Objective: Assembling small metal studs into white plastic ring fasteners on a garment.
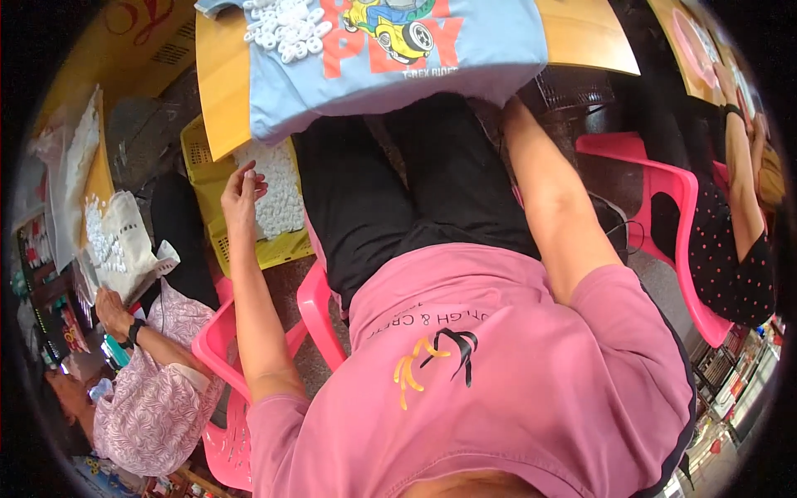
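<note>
Fingers [246, 170] of the left hand [237, 197] loosely bent and parted, nothing visible within, above the yellow crate [198, 162] just off the near left corner of the table [224, 108]. Right hand [515, 116] mostly hidden under the near right corner of the blue printed cloth [290, 91]; cannot tell whether gripping. Small white pieces [286, 31] heaped toward the cloth's left edge, with many more inside the crate. Seemingly partway along: a sizeable loose heap apparently left on the surface, but no telling finished from unfinished.
</note>
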The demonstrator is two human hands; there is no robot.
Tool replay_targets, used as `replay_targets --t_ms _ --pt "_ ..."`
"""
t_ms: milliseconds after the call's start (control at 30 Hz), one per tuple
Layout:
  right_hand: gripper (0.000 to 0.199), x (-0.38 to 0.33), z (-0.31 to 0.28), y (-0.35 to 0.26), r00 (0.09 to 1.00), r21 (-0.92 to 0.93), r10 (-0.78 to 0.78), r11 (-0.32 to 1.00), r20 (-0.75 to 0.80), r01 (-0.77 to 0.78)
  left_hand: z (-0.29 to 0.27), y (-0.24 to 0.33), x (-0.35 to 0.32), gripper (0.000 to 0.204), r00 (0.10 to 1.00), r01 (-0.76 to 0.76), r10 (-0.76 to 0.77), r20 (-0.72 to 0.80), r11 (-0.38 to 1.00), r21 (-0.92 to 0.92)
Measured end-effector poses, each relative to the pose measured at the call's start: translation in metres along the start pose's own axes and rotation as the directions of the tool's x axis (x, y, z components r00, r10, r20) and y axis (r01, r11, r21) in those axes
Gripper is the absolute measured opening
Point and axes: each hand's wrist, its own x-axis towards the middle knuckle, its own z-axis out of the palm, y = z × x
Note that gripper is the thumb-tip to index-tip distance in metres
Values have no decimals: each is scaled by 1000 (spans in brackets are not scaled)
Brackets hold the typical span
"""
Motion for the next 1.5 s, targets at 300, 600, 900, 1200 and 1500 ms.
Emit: replay_targets --t_ms 300,600,900,1200,1500 --pt "45 -52 -13 -44 994 -22 35 999 103 -33 2 7 -3 31 996 -51 50 69 999 3" --pt "44 -20 -44 -8 984 -29 59 998 168 -54 15 16 -4 31 995 -46 47 83 999 -9" --pt "44 -30 -56 -7 973 3 45 999 228 -47 22 31 -16 32 997 -76 76 30 997 7" --pt "44 -47 -78 -11 949 14 14 1000 314 -20 16 16 -18 28 975 -149 144 -167 989 -16" --pt "43 -44 -70 -14 912 2 50 998 408 -55 -31 -42 15 46 871 -151 381 -310 808 569"
